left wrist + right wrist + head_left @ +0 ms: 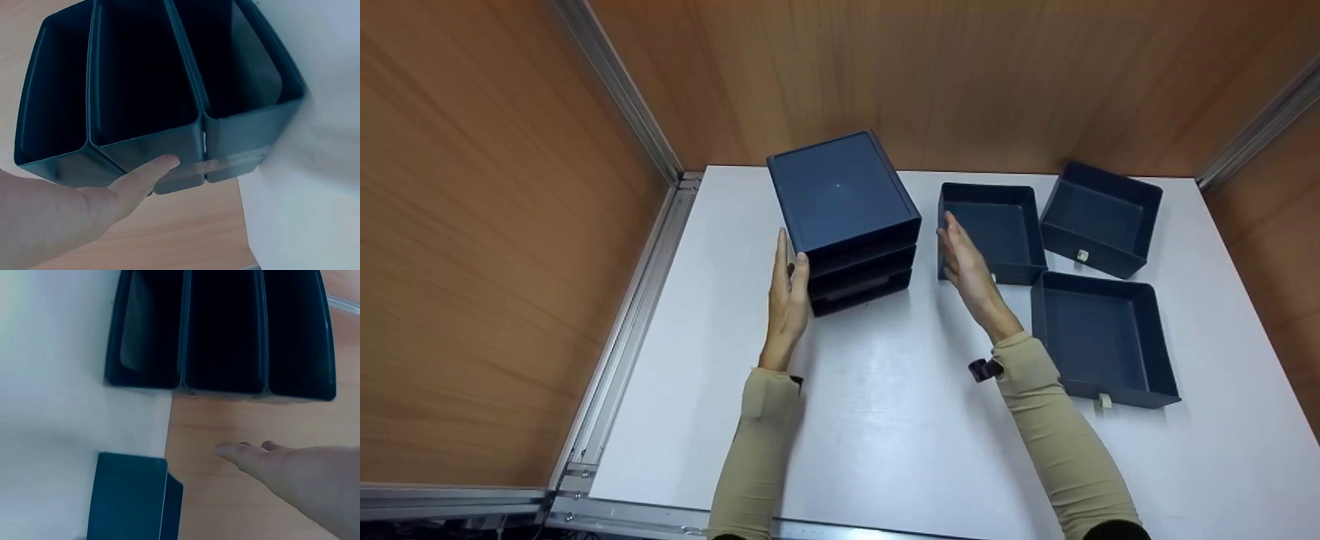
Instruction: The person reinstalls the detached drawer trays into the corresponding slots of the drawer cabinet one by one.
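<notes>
A dark blue three-tier drawer cabinet (840, 195) stands on the white table, its slots empty and facing the person. My left hand (789, 304) lies along the cabinet's left side, fingers straight, thumb near the front edge; in the left wrist view the thumb (149, 171) lies against the side wall. Held apart from the cabinet's right side, my right hand (971, 274) has straight fingers and nothing in it. It overlaps the left edge of one pulled-out drawer (997, 225) in the head view. The right wrist view shows a gap between that hand (270, 464) and the cabinet (225, 390).
Two more dark blue drawers lie to the right: one tilted drawer (1102, 210) at the back and one (1099, 337) nearer the front, both with small pale tabs. Wooden panels (922, 82) wall the table's back and sides, and a metal rail (637, 315) runs along the left.
</notes>
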`<state>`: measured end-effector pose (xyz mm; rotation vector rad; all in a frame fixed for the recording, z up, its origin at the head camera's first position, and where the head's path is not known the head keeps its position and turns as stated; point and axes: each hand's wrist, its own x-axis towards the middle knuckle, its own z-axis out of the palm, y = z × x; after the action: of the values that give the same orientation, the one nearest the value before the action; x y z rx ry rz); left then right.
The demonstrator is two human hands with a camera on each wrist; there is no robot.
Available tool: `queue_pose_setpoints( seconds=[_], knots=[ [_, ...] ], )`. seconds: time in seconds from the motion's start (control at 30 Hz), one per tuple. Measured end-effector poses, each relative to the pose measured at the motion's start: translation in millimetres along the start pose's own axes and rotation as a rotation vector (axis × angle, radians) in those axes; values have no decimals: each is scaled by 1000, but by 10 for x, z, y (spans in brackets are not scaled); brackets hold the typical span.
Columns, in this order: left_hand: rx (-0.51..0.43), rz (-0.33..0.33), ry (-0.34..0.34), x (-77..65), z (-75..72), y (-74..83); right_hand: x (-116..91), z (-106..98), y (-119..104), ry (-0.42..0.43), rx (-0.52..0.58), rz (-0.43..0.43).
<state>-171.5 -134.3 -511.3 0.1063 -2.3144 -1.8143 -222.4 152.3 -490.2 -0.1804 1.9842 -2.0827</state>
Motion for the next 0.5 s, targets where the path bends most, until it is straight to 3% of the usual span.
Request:
queue_pose_setpoints(
  seconds=[0.27, 0.5],
  knots=[
    [-32, -85, -2, 71, 64, 63, 264, 283, 33, 44, 14, 71],
    [-20, -93, 6, 67, 92, 81, 318, 406, 45, 133, -7, 67]
  ],
)
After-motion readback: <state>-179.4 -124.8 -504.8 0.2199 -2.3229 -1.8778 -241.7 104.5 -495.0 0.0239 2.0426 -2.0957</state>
